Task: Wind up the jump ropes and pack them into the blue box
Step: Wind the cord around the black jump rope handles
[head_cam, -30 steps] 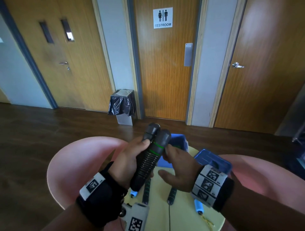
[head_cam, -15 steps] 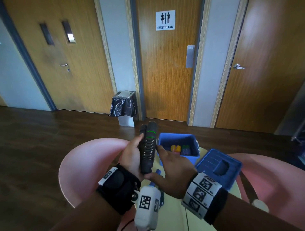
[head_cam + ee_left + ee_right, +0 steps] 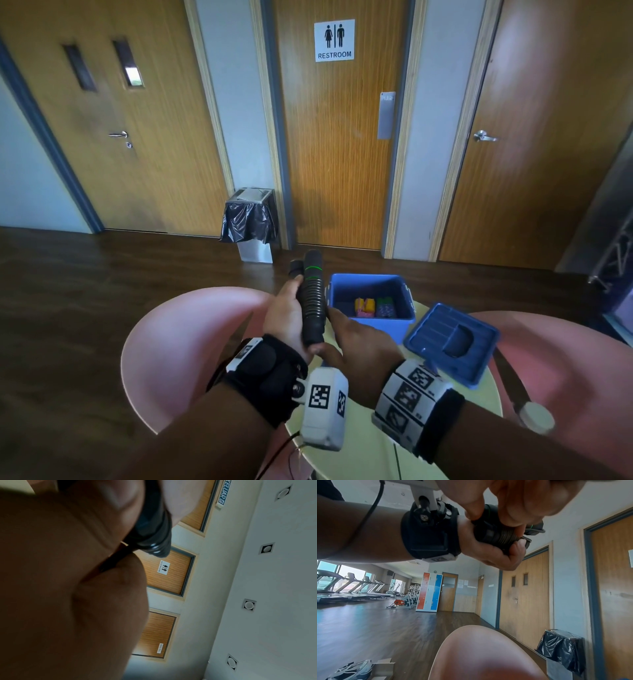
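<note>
Black ribbed handles [image 3: 311,301] with a green ring are standing nearly upright between the two hands, above the near edge of the desk [image 3: 370,442]. The left hand [image 3: 289,317] is wrapping its fingers round the pair from the left, and the right wrist view is showing that hand [image 3: 489,550] clenched on the ribbed part. The right hand [image 3: 356,342] is pinching the lower end of the handles with thumb and fingertips [image 3: 476,511]. A second handle top is peeking out behind the first, mostly hidden. The rope itself is hard to make out: only a dark loop is showing past the knuckles in the right wrist view, and in the left wrist view a blurred palm [image 3: 60,574] is blocking nearly everything but a dark wad of handle [image 3: 152,524]. The box [image 3: 370,301] is sitting open on the desk just right of the handles, with yellow, pink, green and purple items lying in its bottom, too small to identify. Its lid [image 3: 452,342] is lying tilted just beside the box on the right. Pink chairs [image 3: 191,342] are flanking the desk, each partly cut off by the arms. A bin [image 3: 251,222] lined with a black bag is standing against the wall beside the restroom door [image 3: 337,137].
</note>
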The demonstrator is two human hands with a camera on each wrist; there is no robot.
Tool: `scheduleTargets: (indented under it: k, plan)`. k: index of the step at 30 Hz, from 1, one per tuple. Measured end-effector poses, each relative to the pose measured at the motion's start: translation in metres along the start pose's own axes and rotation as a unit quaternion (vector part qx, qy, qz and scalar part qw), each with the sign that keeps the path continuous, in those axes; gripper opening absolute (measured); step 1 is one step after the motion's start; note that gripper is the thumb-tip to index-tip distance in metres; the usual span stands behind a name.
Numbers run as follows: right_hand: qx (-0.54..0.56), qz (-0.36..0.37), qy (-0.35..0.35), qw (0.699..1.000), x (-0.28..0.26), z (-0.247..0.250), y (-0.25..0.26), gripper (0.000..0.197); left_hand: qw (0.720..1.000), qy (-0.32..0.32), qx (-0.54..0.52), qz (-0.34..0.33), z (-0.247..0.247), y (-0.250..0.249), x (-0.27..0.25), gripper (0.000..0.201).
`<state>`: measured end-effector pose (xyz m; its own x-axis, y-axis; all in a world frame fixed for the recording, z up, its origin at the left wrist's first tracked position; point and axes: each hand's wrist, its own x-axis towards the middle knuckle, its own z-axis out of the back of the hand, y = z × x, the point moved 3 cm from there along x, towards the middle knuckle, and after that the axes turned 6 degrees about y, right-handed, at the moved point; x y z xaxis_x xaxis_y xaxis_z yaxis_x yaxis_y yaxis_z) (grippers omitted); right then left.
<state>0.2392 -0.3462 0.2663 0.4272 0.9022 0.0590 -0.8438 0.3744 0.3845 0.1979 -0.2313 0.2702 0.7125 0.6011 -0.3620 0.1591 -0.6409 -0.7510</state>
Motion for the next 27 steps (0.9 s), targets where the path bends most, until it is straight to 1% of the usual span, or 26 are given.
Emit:
scheduleTargets:
  k: [2,5,7,8,10,11,12,13,14,15,16,17,19,21,22,23,24,25,26,27]
  plan:
    - [0.047,0.029,-0.014,0.998,-0.001,0.001,-0.003,0.066,0.999,0.035,-0.033,0.001,-0.004,0.001,-0.004,0.030]
    - [0.151,0.095,-0.057,0.982,-0.001,0.008,-0.010,0.075,0.987,0.133,-0.088,0.017,-0.006,0.001,-0.008,0.039]
    - [0.193,0.132,-0.077,0.969,-0.003,0.011,-0.013,0.075,0.977,0.189,-0.098,0.025,-0.004,-0.001,-0.010,0.046]
    - [0.217,0.147,-0.085,0.961,-0.004,0.013,-0.013,0.073,0.973,0.208,-0.099,0.030,-0.004,-0.002,-0.011,0.047]
    - [0.267,0.152,-0.094,0.947,-0.006,0.013,-0.011,0.071,0.967,0.233,-0.100,0.036,-0.003,-0.002,-0.013,0.037]
    - [0.286,0.138,-0.094,0.944,-0.008,0.012,-0.012,0.069,0.968,0.234,-0.090,0.029,-0.004,-0.003,-0.013,0.032]
    - [0.303,0.117,-0.086,0.942,-0.009,0.009,-0.012,0.064,0.970,0.230,-0.074,0.013,-0.005,-0.004,-0.011,0.032]
    - [0.320,0.085,-0.073,0.941,-0.008,0.008,-0.013,0.056,0.975,0.215,-0.055,-0.013,-0.006,-0.006,-0.009,0.035]
    - [0.331,0.046,-0.060,0.941,-0.007,0.006,-0.015,0.044,0.979,0.193,-0.043,-0.044,-0.006,-0.010,-0.007,0.037]
    - [0.326,0.007,-0.047,0.944,-0.007,0.004,-0.016,0.035,0.982,0.169,-0.038,-0.077,-0.005,-0.016,-0.003,0.035]
    - [0.317,-0.028,-0.038,0.947,-0.007,0.002,-0.016,0.032,0.983,0.148,-0.040,-0.101,-0.004,-0.022,0.001,0.028]
    - [0.306,-0.048,-0.035,0.950,-0.009,-0.001,-0.016,0.030,0.984,0.128,-0.043,-0.115,-0.002,-0.029,0.005,0.021]
    - [0.313,-0.056,-0.022,0.948,-0.011,-0.006,-0.011,0.033,0.986,0.089,-0.046,-0.135,0.004,-0.042,0.014,0.017]
    - [0.304,-0.055,0.016,0.951,-0.009,-0.013,-0.006,0.035,0.984,0.077,-0.026,-0.161,0.009,-0.048,0.020,0.011]
    - [0.282,-0.059,0.027,0.957,-0.008,-0.015,-0.003,0.032,0.981,0.078,-0.012,-0.175,0.010,-0.049,0.021,0.008]
    - [0.268,-0.069,0.024,0.961,-0.006,-0.015,-0.002,0.023,0.979,0.079,0.001,-0.187,0.010,-0.048,0.022,0.006]
    - [0.270,-0.081,0.009,0.959,-0.006,-0.012,-0.001,0.012,0.977,0.077,0.013,-0.198,0.010,-0.046,0.021,0.006]
    - [0.280,-0.086,-0.013,0.956,-0.006,-0.009,-0.001,0.019,0.975,0.074,0.026,-0.209,0.011,-0.044,0.021,0.010]
    - [0.291,-0.080,-0.031,0.953,-0.007,-0.006,0.000,0.030,0.973,0.065,0.039,-0.218,0.012,-0.042,0.021,0.020]
    - [0.307,-0.075,-0.039,0.948,-0.006,-0.005,0.001,0.033,0.972,0.054,0.049,-0.225,0.013,-0.041,0.022,0.036]
